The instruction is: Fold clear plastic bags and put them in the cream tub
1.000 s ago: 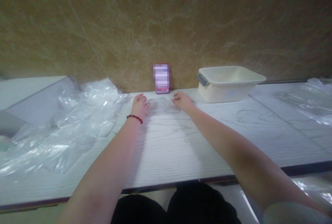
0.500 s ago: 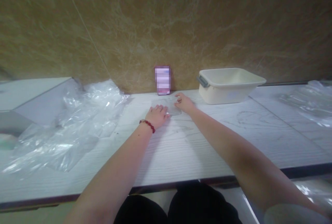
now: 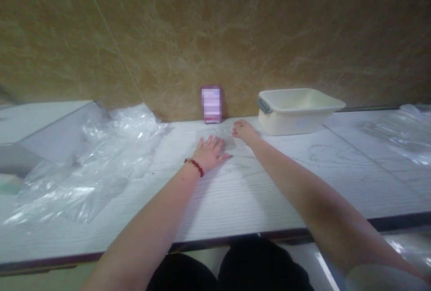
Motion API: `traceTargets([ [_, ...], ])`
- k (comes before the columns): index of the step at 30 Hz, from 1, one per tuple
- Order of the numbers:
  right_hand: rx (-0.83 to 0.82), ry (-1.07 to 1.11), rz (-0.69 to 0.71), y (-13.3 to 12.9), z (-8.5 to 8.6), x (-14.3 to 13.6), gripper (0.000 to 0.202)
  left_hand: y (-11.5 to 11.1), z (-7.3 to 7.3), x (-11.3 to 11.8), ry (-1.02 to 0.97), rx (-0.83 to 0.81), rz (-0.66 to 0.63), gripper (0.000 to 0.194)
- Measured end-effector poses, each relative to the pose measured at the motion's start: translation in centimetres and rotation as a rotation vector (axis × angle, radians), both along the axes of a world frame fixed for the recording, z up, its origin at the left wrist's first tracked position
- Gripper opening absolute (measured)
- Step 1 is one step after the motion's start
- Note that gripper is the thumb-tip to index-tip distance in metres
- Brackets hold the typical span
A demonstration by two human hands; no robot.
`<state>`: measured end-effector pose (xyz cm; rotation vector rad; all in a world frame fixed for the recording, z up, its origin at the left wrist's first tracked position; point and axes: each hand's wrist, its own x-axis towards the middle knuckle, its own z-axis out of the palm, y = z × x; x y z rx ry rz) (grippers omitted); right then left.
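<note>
White wood-grain tabletop (image 3: pixel 232 201): nearer the person than the phone (image 3: pixel 211 104), the left hand (image 3: pixel 209 154) presses spread-fingered on clear film (image 3: pixel 227 140) — right hand's (image 3: pixel 245 132) fingers curl beside it, pinch unclear.

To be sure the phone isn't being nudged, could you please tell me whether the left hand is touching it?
Apart: the head view shows a strip of pale tabletop between the left hand and the lower edge of the phone.

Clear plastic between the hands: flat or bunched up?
Flat, as far as visible: the clear plastic lies low on the table, with the left hand spread over part of it. Cannot tell if folded.
</note>
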<state>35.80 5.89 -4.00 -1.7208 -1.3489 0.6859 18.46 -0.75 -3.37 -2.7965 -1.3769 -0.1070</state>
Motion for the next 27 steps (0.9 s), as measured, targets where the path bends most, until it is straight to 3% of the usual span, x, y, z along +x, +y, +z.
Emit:
traceTargets([
  [4, -0.014, 0.073, 0.0, 0.1, -0.1, 0.1, 0.023, -0.4, 0.1, 0.2, 0.009, -0.058, -0.028, 0.07],
  [8, 0.064, -0.277, 0.044, -0.7, 0.5, 0.4, 0.019, -0.5, 0.2, 0.0, 0.014, -0.107, -0.017, 0.068],
  [13, 0.134, -0.588, 0.233, -1.9, 1.0, -0.9, 0.028, -0.5, 0.4, -0.3, 0.006, -0.163, -0.021, 0.062],
  [17, 0.161, -0.745, 0.376, -2.6, 0.4, -2.6, 0.031, -0.5, 0.6, -0.3, -0.007, -0.164, -0.029, 0.061],
  [21, 0.158, -0.911, 0.426, -2.9, -0.5, -3.2, 0.033, 0.2, 0.7, -0.9, -0.1, -0.215, -0.031, 0.056],
  [24, 0.154, -0.92, 0.433, -3.0, -0.9, -3.1, 0.037, 1.6, 0.7, -2.4, -0.388, -0.216, 0.164, 0.053],
  [27, 0.136, -0.911, 0.454, -2.8, -1.1, -2.9, 0.04, 3.1, 0.8, -4.0, -0.907, -0.277, 0.552, 0.048],
])
